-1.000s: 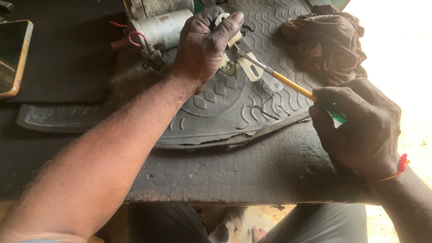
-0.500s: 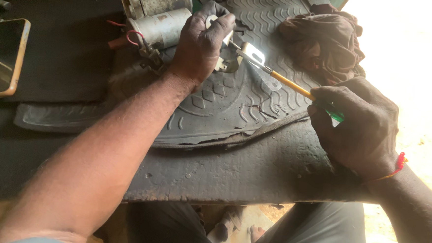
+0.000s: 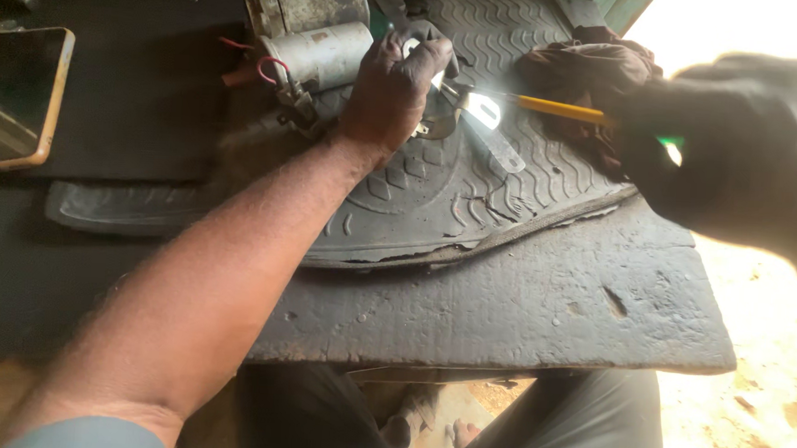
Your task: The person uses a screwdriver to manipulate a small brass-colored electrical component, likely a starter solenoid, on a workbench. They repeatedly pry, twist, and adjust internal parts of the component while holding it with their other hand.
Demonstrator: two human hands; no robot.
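Near edge: person's knees under a worn dark board (image 3: 540, 304) serving as a bench. On it, a ribbed rubber car mat (image 3: 418, 198) as work pad, likely to keep small parts from rolling off. Right hand (image 3: 739, 151), blurred and close to the camera, is closed around the green handle end of a yellow-shafted screwdriver (image 3: 559, 108); the shaft runs left with its tip at the part under the other hand. Left hand (image 3: 392, 87) is palm down, fingers curled over a small metal part (image 3: 440, 117), pinning it against the mat, apparently steadying it for the tool. Bright metal strip (image 3: 488, 120) just beside the tip. Farther: grey cylindrical starter motor (image 3: 313, 33) with red wires, touching the left hand. Crumpled dark rag (image 3: 579, 70) right. Phone (image 3: 10, 95) far left, well apart.
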